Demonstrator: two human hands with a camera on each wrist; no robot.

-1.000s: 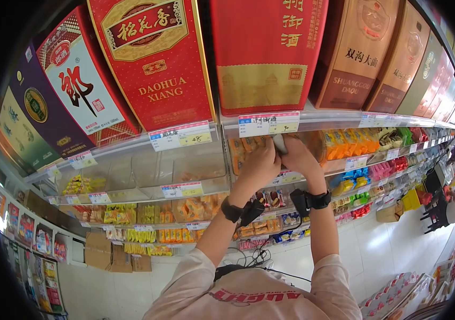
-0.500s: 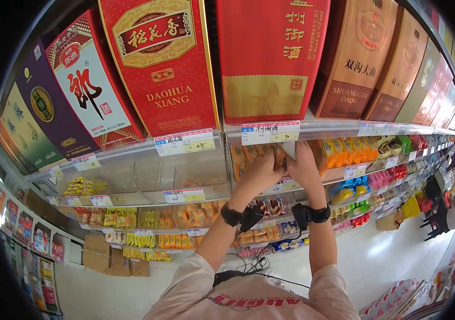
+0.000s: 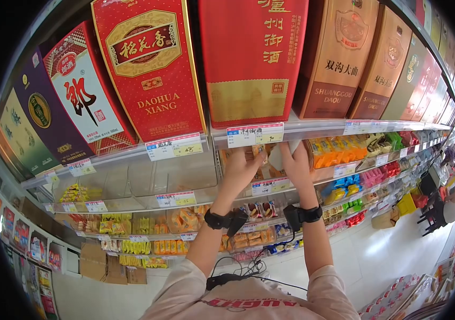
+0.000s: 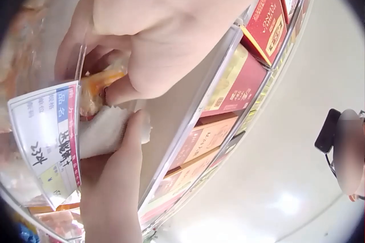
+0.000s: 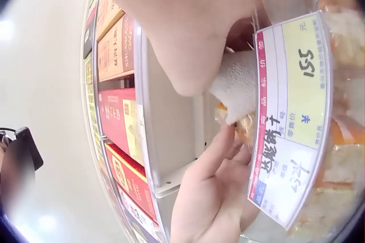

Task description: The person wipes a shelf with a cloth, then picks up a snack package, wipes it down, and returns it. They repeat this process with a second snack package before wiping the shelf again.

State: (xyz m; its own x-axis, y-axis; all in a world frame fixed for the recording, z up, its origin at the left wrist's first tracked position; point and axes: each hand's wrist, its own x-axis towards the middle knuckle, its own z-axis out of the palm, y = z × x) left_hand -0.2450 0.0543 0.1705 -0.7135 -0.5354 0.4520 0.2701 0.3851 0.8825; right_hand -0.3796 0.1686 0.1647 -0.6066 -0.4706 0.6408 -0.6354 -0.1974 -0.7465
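In the bin (image 3: 218, 160), behind the tag (image 3: 270, 185) on its front edge, the left hand (image 3: 241, 169) pinches a wrapped snack (image 4: 102, 86). Just beside it, the right hand (image 3: 298, 166) grips a white cloth (image 5: 236, 83). A red box (image 3: 251, 64) stands on the shelf (image 3: 313, 127) above.

Hands (image 5: 182, 32) at white cloth (image 5: 236, 80) beside a price tag (image 5: 293, 123)

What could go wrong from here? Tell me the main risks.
The snack could slip, as the left hand grips it by its thin, shiny wrapper.
The white wipe in the right hand is right by the snack and might catch on it.
Either hand might bump the price tag, which sits close in front of both.
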